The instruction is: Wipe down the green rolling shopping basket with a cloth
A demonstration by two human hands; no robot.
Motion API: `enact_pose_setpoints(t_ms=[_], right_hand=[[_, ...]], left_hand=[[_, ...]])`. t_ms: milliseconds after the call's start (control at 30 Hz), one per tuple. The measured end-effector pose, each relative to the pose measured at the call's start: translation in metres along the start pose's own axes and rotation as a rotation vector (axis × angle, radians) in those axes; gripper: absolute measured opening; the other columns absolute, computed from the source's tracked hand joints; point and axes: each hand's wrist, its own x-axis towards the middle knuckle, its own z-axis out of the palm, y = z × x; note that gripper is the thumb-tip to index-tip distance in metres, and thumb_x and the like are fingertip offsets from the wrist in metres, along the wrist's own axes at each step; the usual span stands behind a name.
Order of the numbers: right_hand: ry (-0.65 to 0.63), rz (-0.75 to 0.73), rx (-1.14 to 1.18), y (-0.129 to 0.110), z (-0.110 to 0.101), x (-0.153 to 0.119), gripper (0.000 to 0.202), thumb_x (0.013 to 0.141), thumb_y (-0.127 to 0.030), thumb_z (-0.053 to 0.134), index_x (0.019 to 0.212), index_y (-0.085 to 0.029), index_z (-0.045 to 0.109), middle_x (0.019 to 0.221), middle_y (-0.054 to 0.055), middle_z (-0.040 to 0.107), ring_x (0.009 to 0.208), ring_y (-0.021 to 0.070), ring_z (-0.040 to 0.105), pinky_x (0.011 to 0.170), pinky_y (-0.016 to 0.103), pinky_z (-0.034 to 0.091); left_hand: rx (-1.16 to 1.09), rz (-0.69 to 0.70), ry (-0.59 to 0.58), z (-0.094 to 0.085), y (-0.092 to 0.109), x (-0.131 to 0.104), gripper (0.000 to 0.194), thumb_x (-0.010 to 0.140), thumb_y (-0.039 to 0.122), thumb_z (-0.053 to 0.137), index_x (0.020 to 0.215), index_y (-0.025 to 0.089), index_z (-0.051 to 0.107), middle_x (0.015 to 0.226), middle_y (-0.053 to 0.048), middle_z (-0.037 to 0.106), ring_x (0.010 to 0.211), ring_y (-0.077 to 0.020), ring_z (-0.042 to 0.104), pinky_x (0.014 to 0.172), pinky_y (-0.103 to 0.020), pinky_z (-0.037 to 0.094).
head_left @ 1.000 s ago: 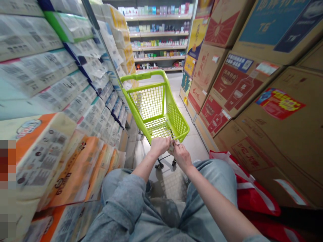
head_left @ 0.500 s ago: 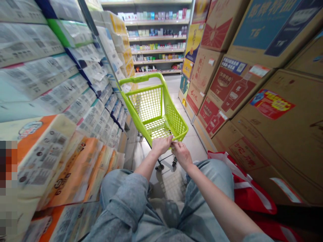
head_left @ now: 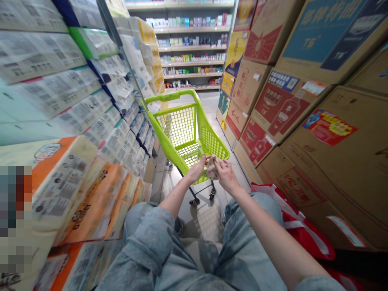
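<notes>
My left hand (head_left: pixel 197 169) and my right hand (head_left: pixel 226 174) meet in front of the near end of a lime-green shopping cart (head_left: pixel 172 151). Between them is a small crumpled pale cloth (head_left: pixel 211 171) with reddish spots. The right hand, with a ring on one finger, has its fingers closed on the cloth's right side and top. My left fingertips pinch at its upper left edge. What kind of cloth item it is, I cannot make out. No goods show in the cart's basket, whose perforated walls and grid floor are visible.
Packs of tissue paper (head_left: pixel 87 202) are piled high on the left. Cardboard cartons (head_left: pixel 321 161) form a wall on the right, with a red bag (head_left: pixel 291 210) at their foot. Shelves of small goods (head_left: pixel 194 48) stand behind the cart. My knees flank the tiled floor (head_left: pixel 209 222).
The hands have risen slightly and moved a little apart, and the cloth between them now shows much more. The view has shifted slightly; the cart stands where it was.
</notes>
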Motion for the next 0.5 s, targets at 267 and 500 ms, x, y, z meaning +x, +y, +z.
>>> enact_pose_setpoints(t_ms=[267,500], right_hand=[[-0.115,-0.025,-0.074,0.016,0.000,0.007,0.043,0.082,-0.004,0.041,0.119,-0.016,0.059,0.120,0.015,0.060,0.120,0.0256,0.046,0.096,0.041,0.045],[0.131,0.149,0.056,-0.018,0.034,-0.016,0.057,0.082,-0.001,0.029,0.137,-0.008,0.041,0.147,0.017,0.032,0.140,0.0233,0.017,0.108,0.046,0.033]], left_hand=[[0.798,0.162,0.087,-0.026,-0.022,-0.002,0.060,0.096,0.039,0.023,0.072,0.011,0.071,0.071,-0.013,0.070,0.076,-0.0196,0.065,0.098,-0.044,0.032],[0.857,0.159,0.020,-0.006,-0.021,-0.001,0.062,0.096,0.036,0.021,0.073,0.010,0.072,0.069,-0.016,0.070,0.065,-0.0197,0.065,0.074,-0.040,0.037]])
